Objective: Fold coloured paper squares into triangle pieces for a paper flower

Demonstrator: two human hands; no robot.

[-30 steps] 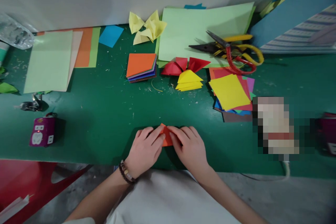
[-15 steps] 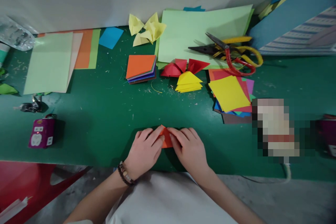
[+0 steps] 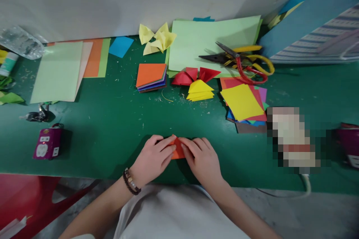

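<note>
A small folded orange paper (image 3: 177, 150) lies on the green table (image 3: 112, 130) near its front edge. My left hand (image 3: 153, 160) presses on the paper's left side with its fingers together. My right hand (image 3: 201, 160) covers the right side, fingers curled down on the fold. Most of the paper is hidden under both hands. A beaded bracelet (image 3: 129, 182) sits on my left wrist.
Behind lie a stack of coloured squares (image 3: 150, 76), red folded pieces (image 3: 193, 75), yellow folded triangles (image 3: 199, 90), a yellow-topped paper pile (image 3: 243, 102), scissors (image 3: 241, 61) on light green sheets (image 3: 204, 41), pale yellow folded shapes (image 3: 157, 37). A purple box (image 3: 46, 148) stands left, a red chair (image 3: 28, 198) below.
Both hands stay on the orange paper; the fingers have flattened it a little more. The view has tilted slightly, shifting everything down in the picture.
</note>
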